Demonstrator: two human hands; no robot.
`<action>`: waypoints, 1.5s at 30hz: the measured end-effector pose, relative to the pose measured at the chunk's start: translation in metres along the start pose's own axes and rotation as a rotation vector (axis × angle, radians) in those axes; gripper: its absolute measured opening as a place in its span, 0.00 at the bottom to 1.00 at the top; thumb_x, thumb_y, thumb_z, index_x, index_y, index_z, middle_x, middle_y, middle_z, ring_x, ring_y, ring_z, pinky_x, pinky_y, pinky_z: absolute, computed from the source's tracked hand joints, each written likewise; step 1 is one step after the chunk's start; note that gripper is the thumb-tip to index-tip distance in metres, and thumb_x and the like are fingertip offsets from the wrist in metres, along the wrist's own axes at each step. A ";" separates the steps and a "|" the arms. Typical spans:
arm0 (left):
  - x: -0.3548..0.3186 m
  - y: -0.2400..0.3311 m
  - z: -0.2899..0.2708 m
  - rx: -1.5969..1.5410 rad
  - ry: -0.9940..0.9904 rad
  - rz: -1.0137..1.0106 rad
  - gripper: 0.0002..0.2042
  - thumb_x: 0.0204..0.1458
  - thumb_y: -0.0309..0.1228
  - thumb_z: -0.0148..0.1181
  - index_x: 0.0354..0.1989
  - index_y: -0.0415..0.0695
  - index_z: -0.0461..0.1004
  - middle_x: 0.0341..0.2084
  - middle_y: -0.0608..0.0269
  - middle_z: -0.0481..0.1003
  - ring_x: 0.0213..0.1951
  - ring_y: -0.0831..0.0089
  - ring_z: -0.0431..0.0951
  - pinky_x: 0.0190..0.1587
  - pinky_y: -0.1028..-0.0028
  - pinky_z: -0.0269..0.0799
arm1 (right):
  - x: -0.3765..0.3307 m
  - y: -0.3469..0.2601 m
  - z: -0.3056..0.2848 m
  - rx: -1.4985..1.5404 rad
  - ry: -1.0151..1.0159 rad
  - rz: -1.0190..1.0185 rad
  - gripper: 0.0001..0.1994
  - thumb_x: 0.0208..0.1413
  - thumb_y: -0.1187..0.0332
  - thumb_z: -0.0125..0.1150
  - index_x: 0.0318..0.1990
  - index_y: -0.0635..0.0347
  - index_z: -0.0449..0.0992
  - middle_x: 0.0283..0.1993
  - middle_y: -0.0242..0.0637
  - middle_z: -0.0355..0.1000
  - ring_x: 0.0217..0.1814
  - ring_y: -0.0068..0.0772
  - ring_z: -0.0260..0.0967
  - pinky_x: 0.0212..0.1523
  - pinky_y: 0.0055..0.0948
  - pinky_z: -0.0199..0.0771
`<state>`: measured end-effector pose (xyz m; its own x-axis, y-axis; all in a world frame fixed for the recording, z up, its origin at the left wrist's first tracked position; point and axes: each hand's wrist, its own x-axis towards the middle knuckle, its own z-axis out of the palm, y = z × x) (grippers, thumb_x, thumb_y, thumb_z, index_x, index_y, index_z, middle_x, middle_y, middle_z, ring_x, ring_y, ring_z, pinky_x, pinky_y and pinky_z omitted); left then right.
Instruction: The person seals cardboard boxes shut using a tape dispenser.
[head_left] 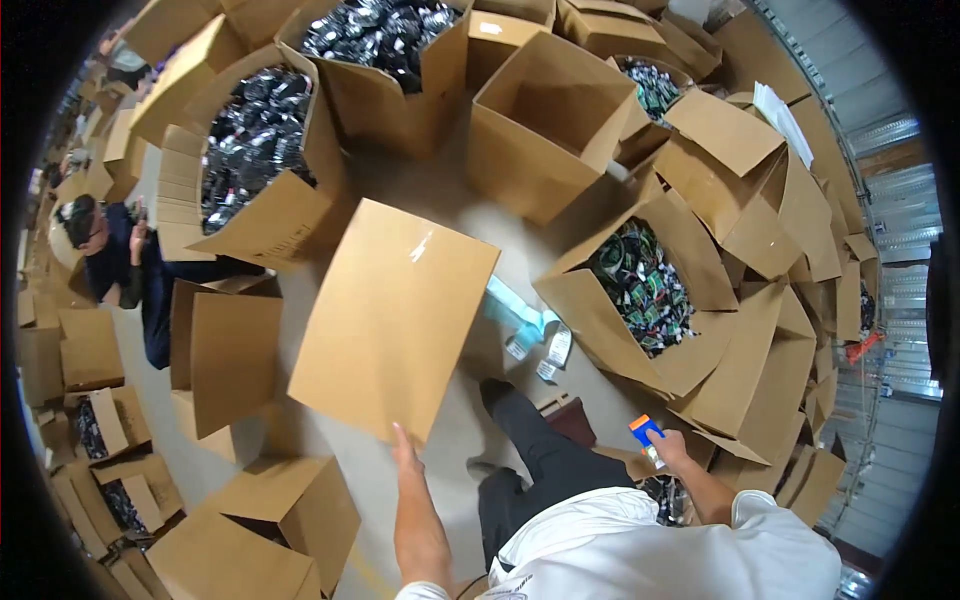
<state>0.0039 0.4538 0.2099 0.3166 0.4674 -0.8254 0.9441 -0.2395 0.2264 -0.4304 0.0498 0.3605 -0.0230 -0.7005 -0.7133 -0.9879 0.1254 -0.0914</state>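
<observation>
A large closed cardboard box [395,320] fills the middle of the view, tilted, with a small torn white mark on its upper face. At its lower edge is my left hand [408,462]; one digit lies against the face and the other fingers are mostly hidden behind the edge. The hand appears to grip the box there. Off to the right, my right hand [674,450] is closed around a small blue, orange and white item [647,438], whose kind I cannot make out. It is held above an open carton with dark, shiny packages [664,492].
Open boxes of black-wrapped packages [258,140] stand at the far left. A carton of green-and-black packets [642,285] lies to the right, near stacked boxes. Light-blue plastic wrap [520,318] lies on the floor. A person in dark clothes [125,255] is at the left.
</observation>
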 end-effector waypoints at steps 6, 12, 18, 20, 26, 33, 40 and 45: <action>-0.006 0.043 -0.003 -0.340 -0.225 -0.026 0.33 0.53 0.47 0.67 0.61 0.37 0.65 0.51 0.58 0.75 0.51 0.65 0.75 0.53 0.65 0.70 | 0.012 0.012 -0.010 0.108 -0.005 0.077 0.27 0.50 0.45 0.64 0.29 0.68 0.81 0.28 0.50 0.78 0.30 0.40 0.78 0.34 0.40 0.74; -0.119 0.183 0.055 -0.454 -0.434 0.728 0.12 0.56 0.26 0.63 0.45 0.31 0.73 0.43 0.55 0.77 0.44 0.68 0.77 0.47 0.67 0.76 | -0.010 -0.045 -0.003 0.156 -0.011 0.025 0.25 0.53 0.47 0.64 0.30 0.68 0.81 0.26 0.45 0.77 0.27 0.33 0.76 0.29 0.37 0.72; -0.243 0.314 0.122 -0.475 -0.364 1.030 0.09 0.56 0.26 0.59 0.26 0.34 0.71 0.26 0.64 0.74 0.26 0.77 0.71 0.28 0.72 0.71 | -0.035 -0.074 0.008 0.395 -0.030 -0.031 0.24 0.54 0.48 0.64 0.32 0.67 0.80 0.27 0.40 0.77 0.27 0.28 0.73 0.29 0.34 0.71; -0.279 0.315 0.142 -0.257 -0.420 1.134 0.14 0.60 0.33 0.56 0.34 0.30 0.72 0.27 0.63 0.74 0.29 0.76 0.71 0.32 0.72 0.71 | -0.045 -0.054 0.020 0.404 0.042 -0.027 0.24 0.55 0.48 0.64 0.33 0.67 0.80 0.26 0.38 0.76 0.27 0.26 0.71 0.29 0.32 0.70; -0.340 0.214 0.137 0.124 -0.684 1.544 0.23 0.63 0.41 0.54 0.54 0.32 0.68 0.41 0.52 0.75 0.42 0.71 0.73 0.47 0.72 0.69 | -0.094 -0.018 0.059 0.744 0.097 0.000 0.25 0.60 0.49 0.58 0.34 0.68 0.79 0.28 0.33 0.75 0.28 0.21 0.69 0.31 0.28 0.70; -0.298 -0.023 0.030 0.588 -1.204 0.429 0.20 0.62 0.46 0.54 0.34 0.38 0.77 0.26 0.68 0.75 0.31 0.80 0.71 0.36 0.77 0.67 | -0.159 -0.088 0.115 0.922 -0.087 -0.417 0.16 0.64 0.57 0.56 0.33 0.63 0.74 0.29 0.28 0.70 0.32 0.17 0.63 0.32 0.28 0.67; -0.256 -0.028 -0.012 0.437 -0.944 0.409 0.17 0.61 0.42 0.58 0.42 0.36 0.76 0.32 0.69 0.75 0.34 0.81 0.68 0.39 0.77 0.65 | -0.177 -0.174 0.124 0.605 -0.444 -0.684 0.14 0.62 0.62 0.57 0.32 0.66 0.70 0.26 0.45 0.69 0.27 0.36 0.65 0.32 0.37 0.67; -0.185 -0.019 -0.027 0.289 -0.552 0.463 0.19 0.60 0.41 0.60 0.45 0.34 0.75 0.36 0.62 0.78 0.39 0.75 0.75 0.49 0.72 0.68 | -0.064 -0.174 0.185 0.466 -0.530 -0.935 0.15 0.59 0.59 0.54 0.34 0.63 0.76 0.35 0.54 0.72 0.41 0.57 0.71 0.43 0.46 0.69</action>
<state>-0.0698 0.3947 0.3727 0.5097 -0.2084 -0.8347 0.6412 -0.5550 0.5300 -0.2286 0.2030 0.2939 0.8582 -0.2899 -0.4236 -0.4317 0.0388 -0.9012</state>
